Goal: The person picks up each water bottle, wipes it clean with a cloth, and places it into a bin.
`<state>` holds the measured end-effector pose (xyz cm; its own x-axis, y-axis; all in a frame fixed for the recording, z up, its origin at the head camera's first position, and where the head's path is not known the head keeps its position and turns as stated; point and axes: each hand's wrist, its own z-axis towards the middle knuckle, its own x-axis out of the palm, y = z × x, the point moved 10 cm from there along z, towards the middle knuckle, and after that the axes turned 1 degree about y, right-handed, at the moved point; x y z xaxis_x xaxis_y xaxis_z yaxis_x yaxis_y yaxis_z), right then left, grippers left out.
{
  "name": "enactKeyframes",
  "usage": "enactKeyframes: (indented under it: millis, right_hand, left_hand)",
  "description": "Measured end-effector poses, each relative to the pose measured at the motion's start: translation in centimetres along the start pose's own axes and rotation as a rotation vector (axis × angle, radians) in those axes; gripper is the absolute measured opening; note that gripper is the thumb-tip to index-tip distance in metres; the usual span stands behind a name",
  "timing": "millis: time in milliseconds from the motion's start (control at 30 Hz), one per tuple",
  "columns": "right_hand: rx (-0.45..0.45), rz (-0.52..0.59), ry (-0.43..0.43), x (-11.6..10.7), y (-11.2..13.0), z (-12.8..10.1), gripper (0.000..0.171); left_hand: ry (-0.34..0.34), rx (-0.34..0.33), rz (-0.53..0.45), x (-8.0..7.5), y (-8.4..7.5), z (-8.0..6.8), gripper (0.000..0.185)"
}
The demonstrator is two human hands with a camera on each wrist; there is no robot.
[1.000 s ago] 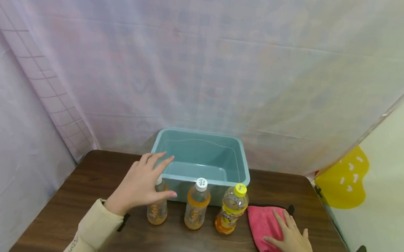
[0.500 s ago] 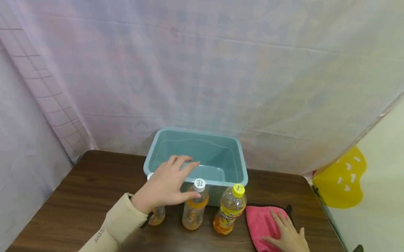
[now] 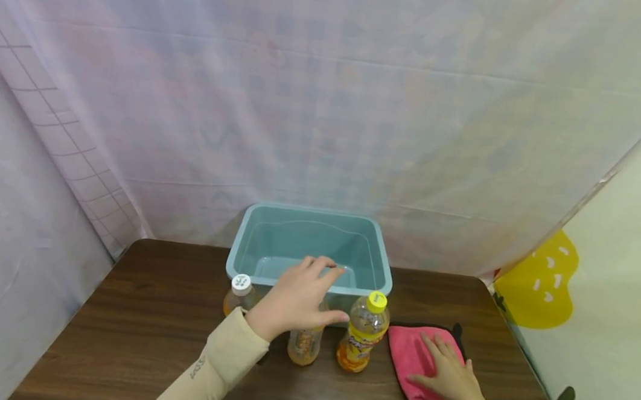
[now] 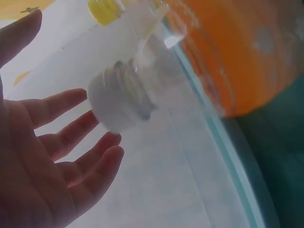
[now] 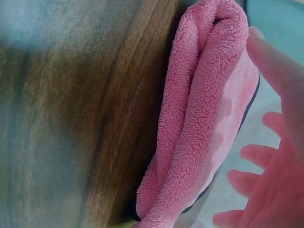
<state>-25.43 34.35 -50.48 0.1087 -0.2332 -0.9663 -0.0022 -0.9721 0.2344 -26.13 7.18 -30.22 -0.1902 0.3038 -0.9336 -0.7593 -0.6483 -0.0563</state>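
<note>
Hovering over the middle bottle (image 3: pixel 303 346), the left hand (image 3: pixel 293 298) keeps a wide grip, fingers spread and holding nothing. That bottle stands on the surface (image 3: pixel 145 330) before the teal tub (image 3: pixel 309 248). The right hand (image 3: pixel 447 376) lies flat, fingers straight, on the pink cloth (image 3: pixel 412 356).

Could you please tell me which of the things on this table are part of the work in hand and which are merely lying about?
In hand:
left hand, open over the middle bottle
right hand, resting flat on the pink cloth

Lying about:
white-capped bottle
yellow-capped bottle
teal tub
</note>
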Motion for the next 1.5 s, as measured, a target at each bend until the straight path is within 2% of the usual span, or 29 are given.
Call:
enactKeyframes:
  millis: [333,633,900,1100,1300,1500]
  right_hand:
    - [0.041,0.014,0.076,0.9,-0.8,0.5,0.102]
    - [-0.001,0.054,0.045,1.1,-0.8,0.6,0.101]
    - [-0.018,0.095,0.058,1.5,-0.8,0.7,0.102]
    - [-0.056,0.107,0.044,1.6,-0.4,1.0,0.099]
    - [-0.043,0.099,0.065,1.9,-0.4,1.4,0.096]
    - [-0.037,0.105,0.061,2.0,-0.6,1.5,0.098]
  left_hand:
    - [0.055,-0.009,-0.002,1.5,-1.4,1.8,0.068]
    - [0.114,-0.02,-0.096,2.8,-2.2,2.8,0.065]
    - [0.163,-0.073,-0.215,3.9,-2.2,3.2,0.063]
    - [0.167,-0.067,-0.199,4.0,-2.5,3.7,0.06]
    - [0.168,-0.037,-0.165,4.2,-2.9,4.3,0.06]
    - [0.186,-0.022,-0.171,4.7,-3.3,4.9,0.056]
